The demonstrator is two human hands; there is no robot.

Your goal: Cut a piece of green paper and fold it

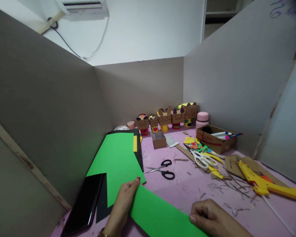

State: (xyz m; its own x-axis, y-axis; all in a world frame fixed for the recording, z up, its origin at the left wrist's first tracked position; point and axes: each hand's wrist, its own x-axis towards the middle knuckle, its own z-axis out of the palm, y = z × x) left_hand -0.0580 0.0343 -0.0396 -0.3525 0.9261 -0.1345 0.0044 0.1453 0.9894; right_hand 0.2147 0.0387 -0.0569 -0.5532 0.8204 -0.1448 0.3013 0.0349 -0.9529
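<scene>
A strip of green paper (pixel 162 212) is stretched between my two hands at the bottom of the head view. My left hand (pixel 124 200) grips its left end, thumb on top and the other fingers hidden underneath. Closed on its right part, my right hand (pixel 208 214) pinches the upper edge between thumb and curled fingers. Just beyond the strip, black-handled scissors (pixel 164 169) lie with their blades slightly apart. To the left, larger green sheets (pixel 118 158) rest on black sheets (pixel 102 200).
A dark phone (pixel 85 200) lies at the left. White scissors (pixel 202 158), paper scraps (pixel 198 146) and a yellow glue gun (pixel 263 181) occupy the right. Behind stand several cardboard figures (pixel 164 118), a small cardboard box (pixel 159 142), a pen box (pixel 212 140) and a pink bottle (pixel 202 120). Grey partitions enclose the table.
</scene>
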